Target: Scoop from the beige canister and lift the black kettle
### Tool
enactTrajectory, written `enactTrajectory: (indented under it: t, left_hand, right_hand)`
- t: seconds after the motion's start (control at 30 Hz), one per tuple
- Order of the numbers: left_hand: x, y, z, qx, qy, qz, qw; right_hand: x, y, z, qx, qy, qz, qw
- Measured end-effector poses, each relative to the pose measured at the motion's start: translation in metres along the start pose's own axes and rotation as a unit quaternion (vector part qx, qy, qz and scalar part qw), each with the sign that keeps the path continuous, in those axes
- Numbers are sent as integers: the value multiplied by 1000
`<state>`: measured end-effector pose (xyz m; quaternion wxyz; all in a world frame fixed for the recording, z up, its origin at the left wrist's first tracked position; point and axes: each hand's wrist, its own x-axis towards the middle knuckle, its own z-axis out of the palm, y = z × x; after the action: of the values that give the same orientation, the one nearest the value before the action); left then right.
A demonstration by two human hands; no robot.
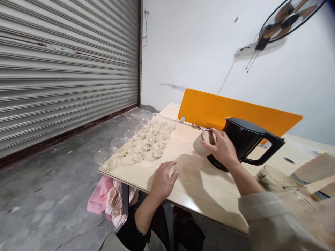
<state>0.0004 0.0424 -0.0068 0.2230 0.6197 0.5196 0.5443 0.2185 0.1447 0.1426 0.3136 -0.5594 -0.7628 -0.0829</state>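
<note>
My right hand [222,148] grips a beige cup [201,145], tipped on its side just above the wooden table [209,195], right in front of a black electric kettle [244,141]. My left hand [162,179] rests flat on the table near its front edge, fingers spread, holding nothing. A clear glass dish [192,163] lies on the table between the two hands, under the cup. Rows of several clear glass bowls [141,143] stand along the left end of the table, the nearest one [106,158] at the corner.
An orange divider panel [235,111] stands behind the kettle. A glass jar [272,179] and stacked items [314,174] sit at the right. Pink cloth [110,200] hangs below the table's left corner. A roller shutter [68,69] and concrete floor lie to the left; a wall fan [285,19] hangs above.
</note>
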Motion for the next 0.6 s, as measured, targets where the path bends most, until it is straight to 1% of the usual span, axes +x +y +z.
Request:
enactTrajectory:
  t: [0.07, 0.13, 0.2, 0.23, 0.3, 0.4, 0.5, 0.6]
  left_hand:
    - [-2, 1, -2, -35, 6, 0, 999]
    - [-7, 5, -4, -70, 9, 4, 997]
    - [-14, 12, -6, -88, -3, 16, 996]
    - [-18, 17, -7, -89, -17, 25, 996]
    - [-27, 26, -5, -76, -55, 44, 995]
    - [-36, 37, 1, -39, -101, 56, 993]
    - [-40, 43, 8, 5, -117, 47, 992]
    - [-40, 44, 14, 28, -121, 41, 991]
  right_hand:
    - [-17, -4, -29, -8, 41, -19, 999]
    - [-39, -7, -54, -11, 55, -39, 998]
    - [-63, -9, -68, -1, 32, -54, 998]
    - [-75, -10, -71, 9, 12, -62, 998]
    - [-97, -12, -66, 35, -32, -77, 996]
    - [-122, -18, -45, 64, -80, -89, 991]
    - [-135, -28, -24, 65, -103, -86, 989]
    - [-139, -38, -14, 49, -107, -80, 990]
